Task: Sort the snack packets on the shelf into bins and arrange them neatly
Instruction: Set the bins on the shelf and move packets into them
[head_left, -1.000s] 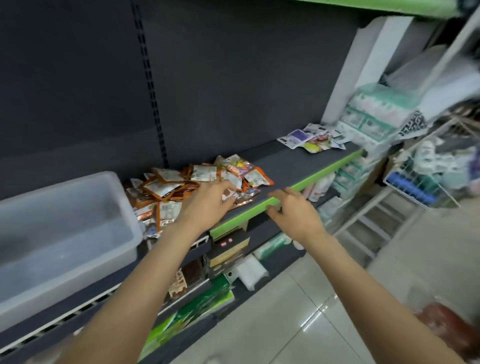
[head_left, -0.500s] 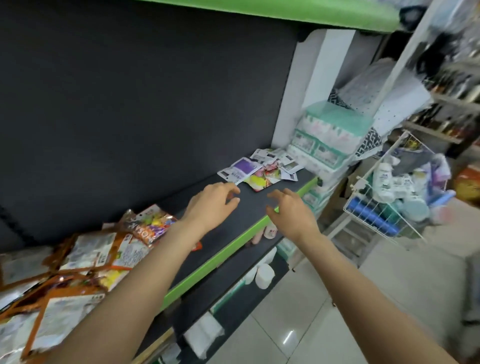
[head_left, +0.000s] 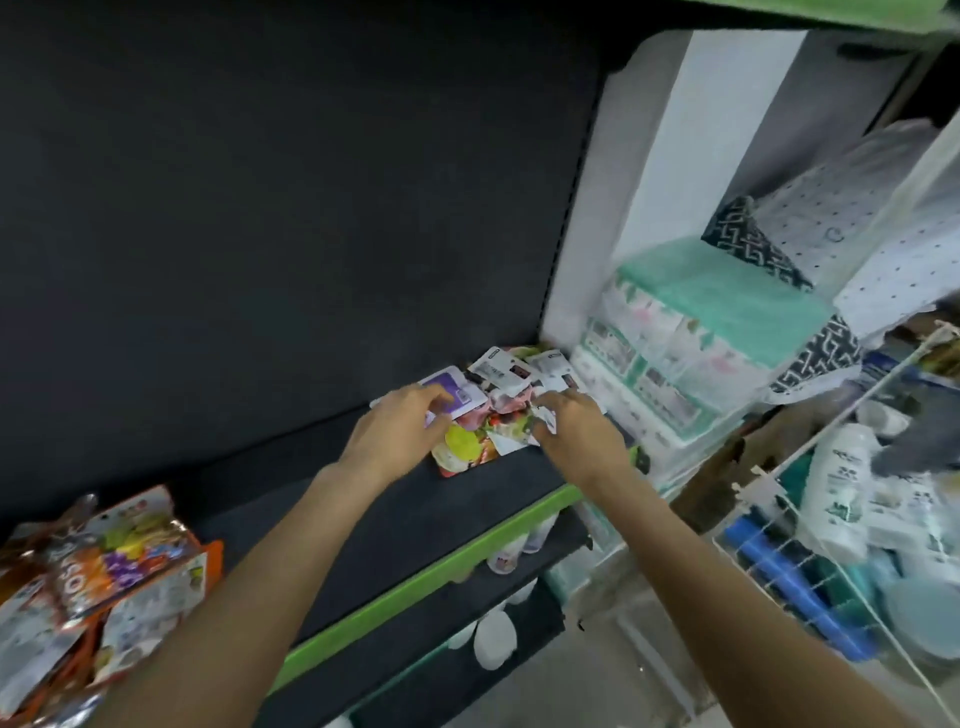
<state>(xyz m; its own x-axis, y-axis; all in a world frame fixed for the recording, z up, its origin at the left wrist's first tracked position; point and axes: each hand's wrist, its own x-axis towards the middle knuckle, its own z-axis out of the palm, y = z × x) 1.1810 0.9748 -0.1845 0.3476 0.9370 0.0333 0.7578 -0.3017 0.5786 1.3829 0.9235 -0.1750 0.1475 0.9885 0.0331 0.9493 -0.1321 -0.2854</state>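
A small heap of white, purple and yellow snack packets (head_left: 498, 410) lies at the right end of the dark shelf (head_left: 415, 514). My left hand (head_left: 400, 434) reaches onto the heap's left side, fingers curled over a purple-and-white packet (head_left: 457, 389). My right hand (head_left: 576, 434) is on the heap's right side, its fingertips on a white packet (head_left: 511, 441). A second pile of orange and silver packets (head_left: 104, 582) lies at the shelf's left end, away from both hands.
The shelf has a green front edge (head_left: 447, 566) and a dark back panel. Stacked tissue packs (head_left: 691, 353) stand just right of the heap. A white wire basket (head_left: 779, 551) of bottles sits at the right. Lower shelves hold white items.
The view swung right, and the clear bin left the frame. Both hands travelled from the orange pile along the shelf to the small heap at the right end and now touch it.
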